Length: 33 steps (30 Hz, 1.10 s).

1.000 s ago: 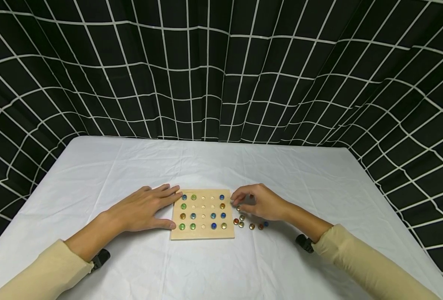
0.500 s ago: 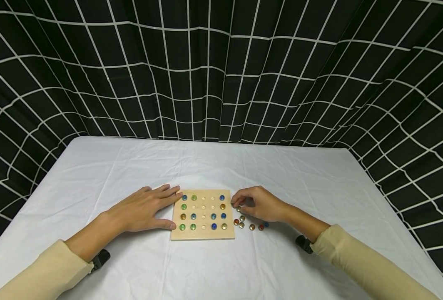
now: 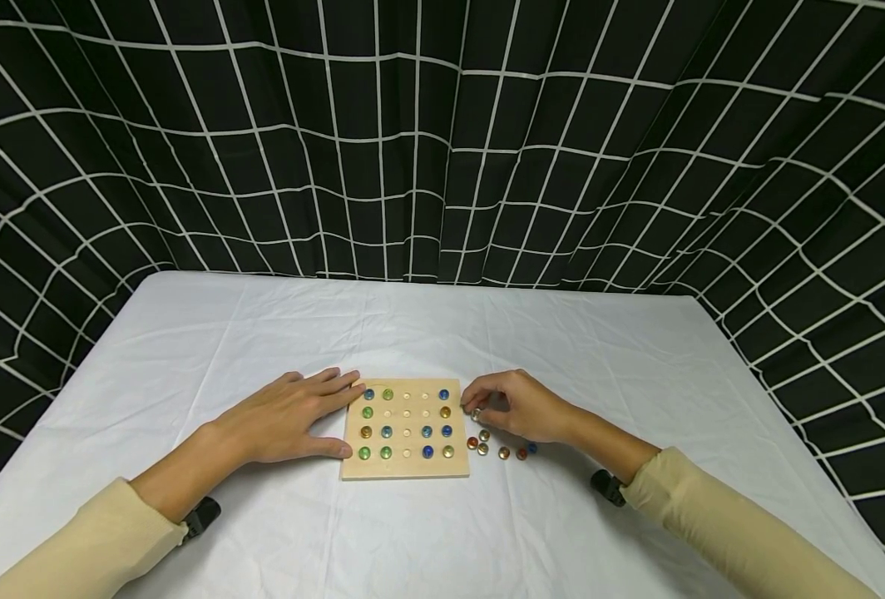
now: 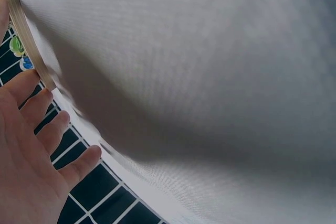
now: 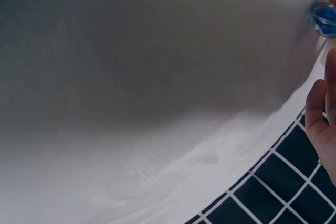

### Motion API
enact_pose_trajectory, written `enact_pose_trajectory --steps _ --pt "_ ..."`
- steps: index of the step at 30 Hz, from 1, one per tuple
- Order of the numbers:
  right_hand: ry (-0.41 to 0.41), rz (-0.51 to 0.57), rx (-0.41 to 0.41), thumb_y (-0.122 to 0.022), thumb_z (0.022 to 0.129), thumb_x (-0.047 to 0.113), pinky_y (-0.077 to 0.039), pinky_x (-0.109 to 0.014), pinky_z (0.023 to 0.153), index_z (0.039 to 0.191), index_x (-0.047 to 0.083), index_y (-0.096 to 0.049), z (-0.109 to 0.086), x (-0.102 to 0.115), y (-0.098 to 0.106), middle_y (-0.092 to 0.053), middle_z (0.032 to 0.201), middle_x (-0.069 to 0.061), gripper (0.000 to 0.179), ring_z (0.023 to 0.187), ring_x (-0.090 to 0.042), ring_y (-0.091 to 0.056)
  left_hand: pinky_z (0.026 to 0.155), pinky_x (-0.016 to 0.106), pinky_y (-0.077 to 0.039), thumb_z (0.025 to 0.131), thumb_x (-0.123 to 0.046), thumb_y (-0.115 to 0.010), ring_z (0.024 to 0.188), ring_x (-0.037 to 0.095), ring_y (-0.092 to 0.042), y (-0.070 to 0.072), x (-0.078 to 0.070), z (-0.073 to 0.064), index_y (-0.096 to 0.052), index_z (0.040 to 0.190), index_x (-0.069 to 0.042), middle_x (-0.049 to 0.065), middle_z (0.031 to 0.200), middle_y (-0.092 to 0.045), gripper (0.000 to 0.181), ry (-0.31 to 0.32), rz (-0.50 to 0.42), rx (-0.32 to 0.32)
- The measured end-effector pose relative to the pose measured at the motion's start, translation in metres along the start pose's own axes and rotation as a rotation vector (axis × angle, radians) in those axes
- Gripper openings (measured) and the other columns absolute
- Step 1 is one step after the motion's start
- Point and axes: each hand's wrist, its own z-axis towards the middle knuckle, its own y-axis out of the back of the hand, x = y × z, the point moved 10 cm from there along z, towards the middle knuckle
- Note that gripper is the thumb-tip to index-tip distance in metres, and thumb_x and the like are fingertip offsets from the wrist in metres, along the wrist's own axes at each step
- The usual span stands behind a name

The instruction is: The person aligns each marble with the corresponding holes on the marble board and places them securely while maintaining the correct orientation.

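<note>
Right hand [image 3: 513, 405] curled at a bead [image 3: 476, 413] right of center, can't tell if pinching; bead just brightened, board [image 3: 405, 469] no fuller yet.

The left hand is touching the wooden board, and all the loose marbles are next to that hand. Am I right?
Not quite: the loose marbles are next to the right hand, as the head view shows. The left hand does touch the wooden board.
</note>
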Motion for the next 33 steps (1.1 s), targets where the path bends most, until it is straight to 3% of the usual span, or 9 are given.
enact_pose_trajectory --steps 18,27,33 --pt "0.046 -0.013 0.000 -0.069 0.088 -0.003 -0.050 -0.039 0.085 0.112 0.010 -0.071 0.007 0.029 -0.001 -0.073 0.100 0.005 0.027 0.094 -0.009 -0.064 0.106 0.058 -0.035 0.087 -0.077 -0.048 0.145 0.031 -0.033 -0.001 0.000 0.001 -0.039 0.155 -0.019 0.003 0.159 -0.035 0.091 0.007 -0.003 0.010" --pt "0.106 0.033 0.044 -0.069 0.089 -0.004 -0.051 -0.038 0.093 0.112 0.008 -0.071 0.013 0.049 -0.017 -0.073 0.101 0.004 0.026 0.098 -0.011 -0.064 0.106 0.059 -0.035 0.087 -0.077 -0.048 0.145 0.032 -0.032 0.000 0.001 0.000 -0.037 0.156 -0.019 0.003 0.160 -0.034 0.090 0.006 -0.009 0.009" --pt "0.121 0.047 0.071 -0.069 0.090 -0.002 -0.050 -0.036 0.091 0.111 0.008 -0.071 0.016 0.060 -0.028 -0.073 0.102 0.002 0.023 0.100 -0.013 -0.063 0.105 0.060 -0.035 0.088 -0.076 -0.048 0.145 0.032 -0.033 0.000 0.000 0.000 -0.037 0.155 -0.019 0.003 0.160 -0.034 0.090 0.003 -0.013 0.005"
